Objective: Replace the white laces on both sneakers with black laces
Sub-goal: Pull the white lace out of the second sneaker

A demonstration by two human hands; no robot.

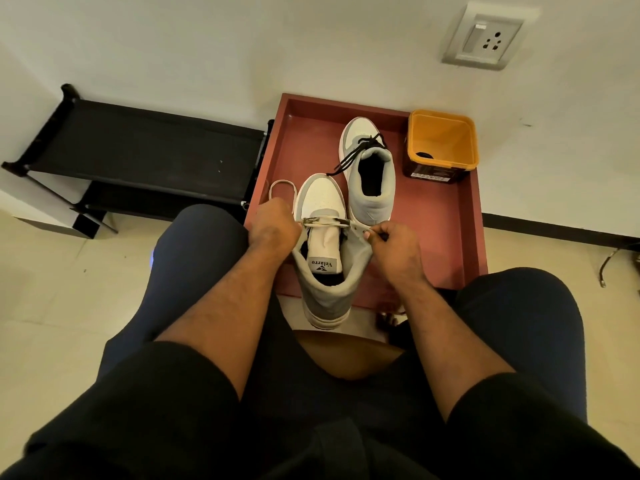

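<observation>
Near sneaker (322, 237) between both hands, toe on red tray (446, 237). White lace (325, 221) across eyelets, pinched by left hand (273, 225) and right hand (391, 242). Black-laced sneaker (370, 171) beyond, beside orange tub (441, 143).

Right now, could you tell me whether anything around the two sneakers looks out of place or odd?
Nothing looks damaged or spilled. The far sneaker has a black lace lying loose and untied, one end trailing onto the red tray. The near sneaker has only one strip of white lace across it, pulled between the left hand and right hand.
</observation>
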